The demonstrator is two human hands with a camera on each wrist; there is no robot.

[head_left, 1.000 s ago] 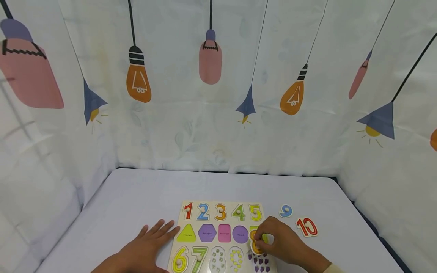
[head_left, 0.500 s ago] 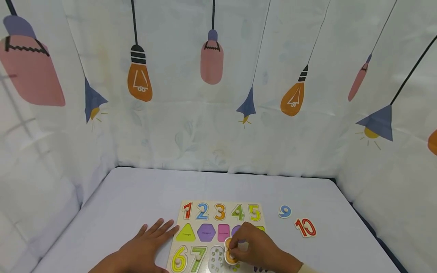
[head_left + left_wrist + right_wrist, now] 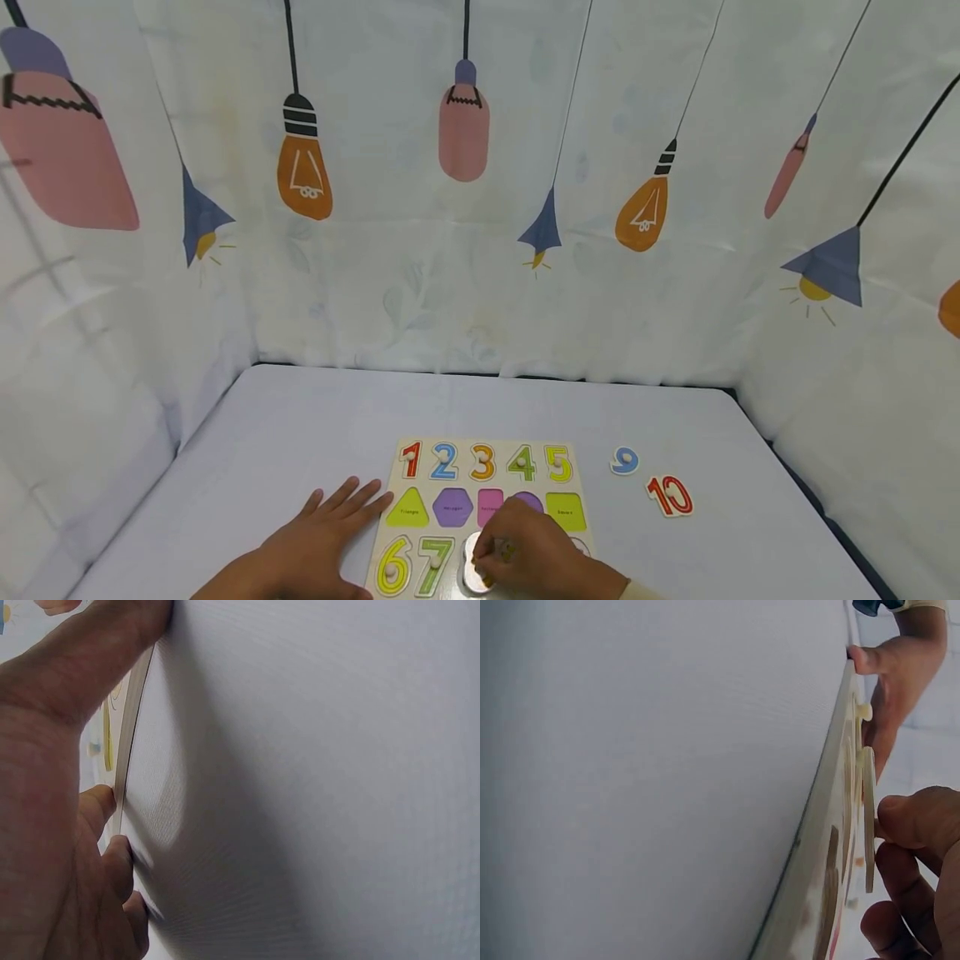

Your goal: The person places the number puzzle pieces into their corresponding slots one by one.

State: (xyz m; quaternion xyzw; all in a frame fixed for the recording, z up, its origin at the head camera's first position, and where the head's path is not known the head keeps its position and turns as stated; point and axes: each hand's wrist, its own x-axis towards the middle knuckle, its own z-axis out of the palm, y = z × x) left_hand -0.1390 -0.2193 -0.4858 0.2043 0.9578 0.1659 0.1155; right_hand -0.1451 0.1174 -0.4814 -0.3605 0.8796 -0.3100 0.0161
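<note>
A wooden peg puzzle board [image 3: 463,460] with numbers and shapes lies near the front of the table. My right hand [image 3: 536,550] pinches the number 8 puzzle piece [image 3: 472,568] by its knob, over the spot right of the 7 [image 3: 433,565]. In the right wrist view that piece [image 3: 868,825] appears edge-on, slightly above the board; glare whitens it in the head view. My left hand [image 3: 315,542] lies with spread fingers at the board's left edge, fingertips touching it. The 6 [image 3: 393,568] sits in its recess. My right hand hides most of the lower right recesses.
Loose 9 [image 3: 625,461] and 10 [image 3: 670,497] pieces lie on the white table [image 3: 487,408] right of the board. Pieces 1 to 5 fill the top row. A curtain [image 3: 390,275] with printed lamps hangs behind and at both sides.
My right hand has carried the 8 leftward from the board's right side, past the round shape, to the spot beside the 7. My left hand stays in place.
</note>
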